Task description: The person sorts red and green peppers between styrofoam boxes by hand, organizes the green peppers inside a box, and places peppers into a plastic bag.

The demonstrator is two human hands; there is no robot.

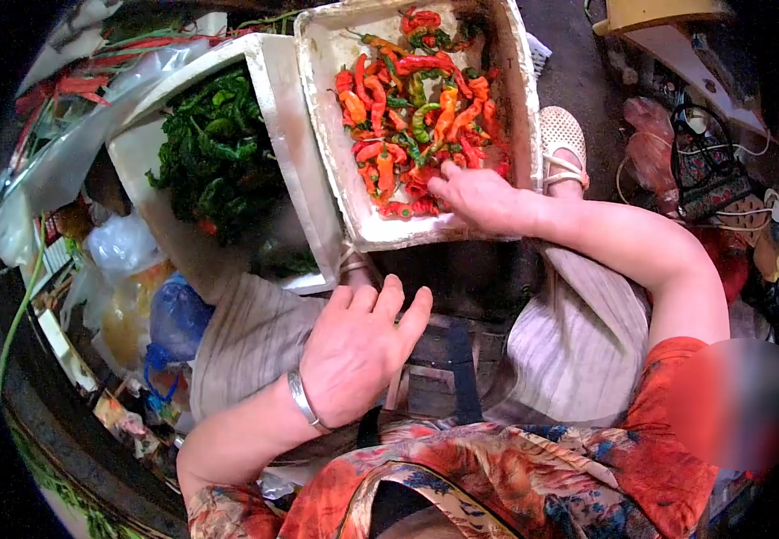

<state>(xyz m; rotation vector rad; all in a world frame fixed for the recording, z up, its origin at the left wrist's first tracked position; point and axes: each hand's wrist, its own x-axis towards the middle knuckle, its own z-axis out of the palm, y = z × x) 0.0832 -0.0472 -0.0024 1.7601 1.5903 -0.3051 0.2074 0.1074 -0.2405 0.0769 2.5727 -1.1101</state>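
My right hand (pixel 479 193) reaches into a white foam box (pixel 336 148), low on its right side. Its fingers are bent together on a red pepper (pixel 418 182), and their undersides are hidden. Around them lie several red and orange peppers (pixel 443 112), a few partly green. My left hand (pixel 354 350), with a silver bracelet at the wrist, hovers above my lap. Its fingers are spread and nothing is in them. To the left, a second foam box (pixel 295 144) holds a heap of dark green peppers (pixel 214 153).
Plastic bags, including a blue bag (pixel 178 319), crowd the left side. My sandaled foot (pixel 562 142) stands right of the pepper box. Farther right are a dark patterned bag (pixel 708 171), a pinkish plastic bag (pixel 650 144) and loose cords.
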